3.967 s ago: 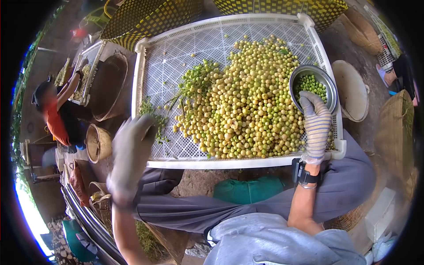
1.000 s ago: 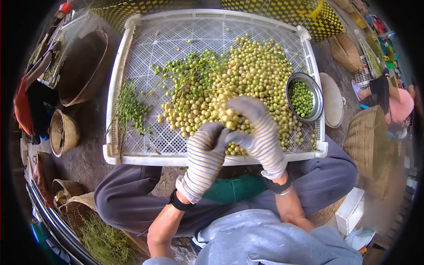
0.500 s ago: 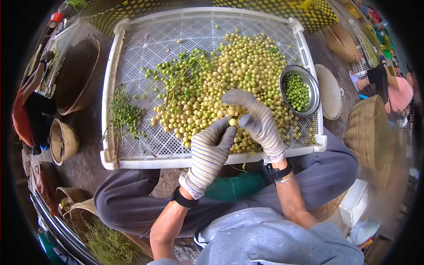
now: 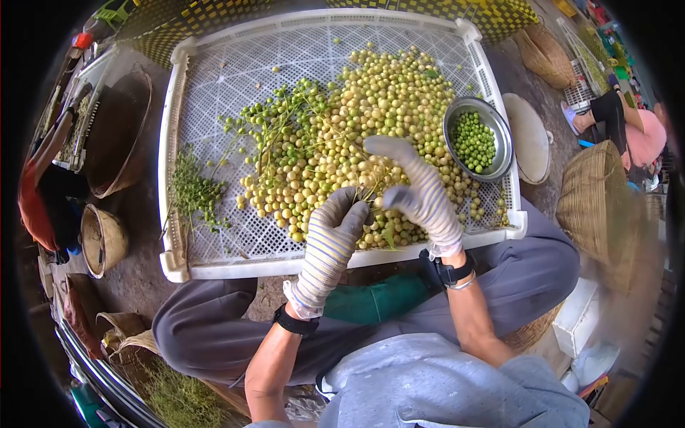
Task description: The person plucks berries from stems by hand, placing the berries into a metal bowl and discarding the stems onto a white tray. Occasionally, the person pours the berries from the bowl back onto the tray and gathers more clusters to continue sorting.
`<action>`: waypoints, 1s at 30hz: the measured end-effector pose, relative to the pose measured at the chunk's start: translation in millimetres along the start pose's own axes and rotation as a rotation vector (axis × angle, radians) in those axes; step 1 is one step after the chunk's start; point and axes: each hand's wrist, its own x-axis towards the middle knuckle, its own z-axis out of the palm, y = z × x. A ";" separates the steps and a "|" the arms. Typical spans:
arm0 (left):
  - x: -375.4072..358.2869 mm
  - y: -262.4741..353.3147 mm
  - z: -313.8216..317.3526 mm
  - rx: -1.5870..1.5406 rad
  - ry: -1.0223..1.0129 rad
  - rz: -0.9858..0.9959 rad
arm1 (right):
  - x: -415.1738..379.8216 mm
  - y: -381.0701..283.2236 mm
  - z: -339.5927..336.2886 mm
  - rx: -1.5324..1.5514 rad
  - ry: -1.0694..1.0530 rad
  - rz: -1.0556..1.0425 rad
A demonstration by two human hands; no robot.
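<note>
My left hand (image 4: 330,239), in a striped glove with grey fingertips, is closed in a pinch on a thin stem (image 4: 369,192) above the front of the tray. A green leaf (image 4: 389,237) shows just below the fingertips. To its right is my right hand (image 4: 422,192), gloved alike, with thumb and index finger spread apart and nothing visible between them. Both hands are over a heap of round yellow-green fruits (image 4: 392,93). Greener fruits on their stems (image 4: 282,114) lie at the heap's left. A metal bowl (image 4: 448,135) of small green fruits stands on the tray's right side.
The white mesh tray (image 4: 221,270) rests across my lap. A bunch of small green sprigs (image 4: 196,189) lies at its left. Woven baskets (image 4: 592,196) stand on the right, a bucket (image 4: 104,239) on the left. Other people sit on both sides, one in a pink top (image 4: 646,139).
A yellowish fruit seen at my left fingertips half a second ago no longer shows there. My right hand stays spread beside the left. The whole view has shifted slightly.
</note>
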 end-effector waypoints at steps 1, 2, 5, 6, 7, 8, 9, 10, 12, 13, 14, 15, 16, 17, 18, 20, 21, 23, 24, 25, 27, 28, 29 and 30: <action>-1.2 1.0 4.6 -0.037 0.066 -0.056 | -1.6 -2.3 1.4 -0.136 -0.105 0.002; -2.0 4.3 7.1 -0.034 0.062 -0.058 | -3.6 -2.1 4.8 -0.137 -0.100 0.004; -3.4 5.5 2.0 -0.191 0.099 -0.134 | -5.7 3.4 12.4 0.342 -0.146 0.428; -2.7 3.3 -1.4 -0.188 0.100 -0.135 | -4.9 9.8 12.1 0.344 -0.145 0.428; -1.9 1.5 -3.9 -0.221 0.098 -0.160 | -4.0 18.3 12.2 0.307 -0.075 0.389; -1.0 -1.0 -7.1 -0.254 0.094 -0.186 | -5.3 24.1 10.7 0.267 -0.006 0.350; 0.3 -0.7 -11.4 -0.255 0.022 -0.171 | -5.8 18.8 4.7 0.304 0.022 0.378; 1.5 -0.9 -11.2 -0.256 0.019 -0.172 | -6.6 15.8 -1.0 0.301 0.024 0.379; 2.0 4.3 -8.8 -0.176 0.002 -0.167 | -8.5 10.1 -9.1 0.219 -0.071 0.380; 0.7 7.0 -2.1 -0.208 0.015 -0.135 | -8.8 6.0 -10.7 0.226 -0.138 0.349; -0.1 10.2 -0.4 -0.207 0.013 -0.138 | -9.6 4.8 -9.7 0.225 -0.135 0.351; -0.5 13.3 0.7 -0.195 0.008 -0.159 | -9.5 4.0 -6.3 0.453 -0.140 0.436; -0.6 14.7 1.1 -0.183 0.004 -0.180 | -9.2 3.0 -2.4 0.683 -0.145 0.519; 0.1 12.8 0.8 -0.181 0.006 -0.181 | -8.6 0.7 1.6 0.832 -0.099 0.580; 1.7 8.5 0.2 -0.169 0.034 -0.153 | -9.1 3.8 2.6 0.835 -0.099 0.580; 4.7 1.5 0.8 -0.148 0.089 -0.096 | -10.3 12.9 3.8 0.750 -0.055 0.574; 2.2 6.5 4.1 -0.151 0.133 -0.092 | -8.6 9.2 3.6 0.620 -0.025 0.598; 2.8 5.4 2.1 -0.147 0.143 -0.080 | -7.3 7.5 2.1 0.373 -0.036 0.524; 3.5 5.4 0.3 -0.144 0.155 -0.063 | -5.8 6.8 2.0 0.128 -0.051 0.441; 3.9 5.0 -1.7 -0.127 0.162 -0.062 | -5.4 4.0 6.0 0.218 0.022 0.460; 3.5 4.2 -0.9 -0.093 0.133 -0.053 | -4.0 8.4 -6.4 0.322 -0.032 0.541; 3.6 3.7 -0.2 -0.061 0.101 -0.043 | -3.5 9.7 -11.0 0.424 -0.084 0.620; 5.0 3.6 -1.7 -0.060 0.100 -0.043 | -5.7 9.0 -12.0 0.438 -0.036 0.663; 7.0 3.5 -4.6 -0.028 0.107 -0.059 | -6.7 9.8 -12.0 0.438 -0.035 0.664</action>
